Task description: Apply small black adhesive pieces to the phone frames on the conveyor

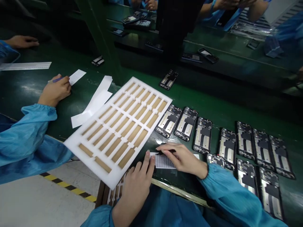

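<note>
My left hand [137, 179] rests at the lower middle of the bench, its fingertips on the edge of a small perforated sheet [163, 161]. My right hand [182, 157] lies over that sheet and pinches a slim black tool [167, 151] against it. Just left of my hands is a white foam tray [78, 143] holding rows of tan strips. Phone mid-frames [187, 123] lie in rows to the right, the nearest almost touching my right hand. Blue sleeves cover both my arms.
A co-worker's hand [55, 90] holds a pen and a white slip at the left, and another hand [22, 41] lies beyond it. White paper strips [94, 101] lie on the green bench mat [59, 126]. Stacked trays [113, 195] sit below the bench edge.
</note>
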### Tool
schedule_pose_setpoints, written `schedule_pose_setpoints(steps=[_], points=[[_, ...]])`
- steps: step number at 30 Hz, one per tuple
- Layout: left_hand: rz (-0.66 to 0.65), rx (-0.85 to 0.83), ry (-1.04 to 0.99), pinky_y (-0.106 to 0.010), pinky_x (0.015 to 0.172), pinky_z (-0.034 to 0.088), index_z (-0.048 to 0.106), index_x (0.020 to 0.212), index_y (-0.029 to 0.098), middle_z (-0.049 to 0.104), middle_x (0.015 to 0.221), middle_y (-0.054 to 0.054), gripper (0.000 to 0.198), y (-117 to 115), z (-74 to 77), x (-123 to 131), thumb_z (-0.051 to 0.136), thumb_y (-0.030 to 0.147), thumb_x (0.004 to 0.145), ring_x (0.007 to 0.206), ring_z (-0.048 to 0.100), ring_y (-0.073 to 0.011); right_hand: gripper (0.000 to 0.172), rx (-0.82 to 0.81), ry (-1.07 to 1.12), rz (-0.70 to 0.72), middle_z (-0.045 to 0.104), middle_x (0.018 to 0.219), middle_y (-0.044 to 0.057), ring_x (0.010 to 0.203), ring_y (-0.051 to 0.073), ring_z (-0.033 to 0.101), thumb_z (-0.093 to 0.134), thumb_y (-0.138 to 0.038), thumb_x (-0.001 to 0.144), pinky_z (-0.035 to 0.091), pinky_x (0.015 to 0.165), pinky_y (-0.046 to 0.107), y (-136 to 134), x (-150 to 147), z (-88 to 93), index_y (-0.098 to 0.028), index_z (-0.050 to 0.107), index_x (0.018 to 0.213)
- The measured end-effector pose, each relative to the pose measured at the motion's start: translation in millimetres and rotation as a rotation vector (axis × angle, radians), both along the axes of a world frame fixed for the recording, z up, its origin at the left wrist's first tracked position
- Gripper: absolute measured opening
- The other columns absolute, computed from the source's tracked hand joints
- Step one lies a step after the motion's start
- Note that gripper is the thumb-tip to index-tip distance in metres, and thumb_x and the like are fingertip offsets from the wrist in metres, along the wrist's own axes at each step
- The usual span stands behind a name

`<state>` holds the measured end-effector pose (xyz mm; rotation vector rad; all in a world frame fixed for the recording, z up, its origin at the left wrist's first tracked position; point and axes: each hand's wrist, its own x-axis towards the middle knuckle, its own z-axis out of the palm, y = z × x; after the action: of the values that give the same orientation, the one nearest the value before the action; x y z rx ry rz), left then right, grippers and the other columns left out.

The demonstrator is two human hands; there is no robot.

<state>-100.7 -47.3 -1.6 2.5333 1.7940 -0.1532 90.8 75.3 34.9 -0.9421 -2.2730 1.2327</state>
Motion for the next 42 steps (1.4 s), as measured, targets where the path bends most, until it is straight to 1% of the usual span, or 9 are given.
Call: schedule_pose_setpoints(steps=[2,5,7,10,13,18,24,28,42], points=[[0.018,0.025,-0.065,-0.035,0.067,0.059,0.055,0.143,0.018,0.056,0.15,-0.011,0.07,-2,-3.4,-4,0.041,-0.008,0.079,0.087,0.068,-0.023,0.032,0.03,0.062,-0.137,0.079,0.11,0.01,0.102,0.024,0.075,0.047,-0.023,0.103,0.06,0.09,0.034,-15,21,1.3,-0.017,0.074,0.118],[0.127,0.102,-0.39,-0.039,0.089,0.057,0.048,0.145,0.017,0.059,0.146,-0.012,0.06,-5,-8.8,-5,0.04,-0.001,0.089,0.111,0.065,-0.0256,0.028,0.1,0.101,-0.638,0.079,0.109,0.009,0.103,0.026,0.075,0.052,-0.029,0.102,0.06,0.09,0.036,-40,81,-8.4,-0.021,0.078,0.108],[0.331,0.085,-0.691,-0.039,0.099,0.054,0.047,0.143,0.018,0.063,0.138,-0.013,0.046,-5,-8.4,0,0.045,0.015,0.097,0.122,0.061,-0.0259,0.032,0.11,0.142,-1.006,0.079,0.108,0.011,0.095,0.026,0.076,0.055,-0.038,0.101,0.062,0.083,0.037,-56,123,-23.0,-0.019,0.08,0.096],[0.569,-0.123,-0.989,-0.039,0.102,0.052,0.05,0.137,0.021,0.061,0.137,-0.012,0.038,-1,0.9,17,0.045,0.034,0.102,0.125,0.06,-0.0254,0.04,-0.028,0.27,-1.213,0.079,0.102,0.013,0.077,0.024,0.076,0.059,-0.049,0.098,0.063,0.071,0.036,-75,161,-48.2,-0.015,0.079,0.095],[0.608,-0.27,-1.079,-0.04,0.1,0.053,0.054,0.133,0.021,0.065,0.129,-0.011,0.041,5,13.9,38,0.041,0.044,0.103,0.121,0.062,-0.0262,0.043,-0.097,0.282,-1.234,0.078,0.106,0.014,0.078,0.024,0.077,0.059,-0.051,0.097,0.063,0.072,0.036,-85,166,-64.3,-0.013,0.078,0.1],[0.552,-0.364,-1.125,-0.031,0.072,0.058,0.066,0.12,0.023,0.071,0.084,-0.004,0.039,9,24.0,66,0.048,0.05,0.099,0.074,0.068,-0.021,0.039,-0.11,0.303,-1.232,0.08,0.094,0.01,0.079,0.024,0.077,0.057,-0.049,0.099,0.064,0.073,0.036,-89,157,-66.8,-0.015,0.076,0.106],[0.198,-0.349,-1.052,-0.031,0.093,0.057,0.064,0.125,0.024,0.073,0.116,-0.01,0.03,15,14.6,93,0.049,0.034,0.1,0.107,0.07,-0.0227,0.038,-0.156,0.352,-1.268,0.079,0.088,0.009,0.076,0.024,0.077,0.056,-0.049,0.1,0.064,0.073,0.036,-96,153,-64.9,-0.016,0.074,0.104],[-0.033,-0.37,-0.924,-0.029,0.092,0.058,0.058,0.135,0.026,0.071,0.123,-0.01,0.038,17,8.1,101,0.047,0.02,0.099,0.111,0.069,-0.021,0.036,-0.186,0.373,-1.266,0.077,0.08,0.007,0.074,0.023,0.076,0.054,-0.047,0.101,0.062,0.07,0.033,-105,143,-64.3,-0.016,0.073,0.103],[-0.373,-0.11,-0.679,-0.031,0.104,0.053,0.051,0.146,0.024,0.069,0.134,-0.001,0.054,16,-6.2,97,0.048,0.012,0.093,0.115,0.069,-0.0167,0.036,-0.149,0.297,-1.23,0.077,0.092,0.01,0.073,0.02,0.075,0.052,-0.043,0.103,0.061,0.065,0.028,-110,131,-64.3,-0.016,0.075,0.097]])
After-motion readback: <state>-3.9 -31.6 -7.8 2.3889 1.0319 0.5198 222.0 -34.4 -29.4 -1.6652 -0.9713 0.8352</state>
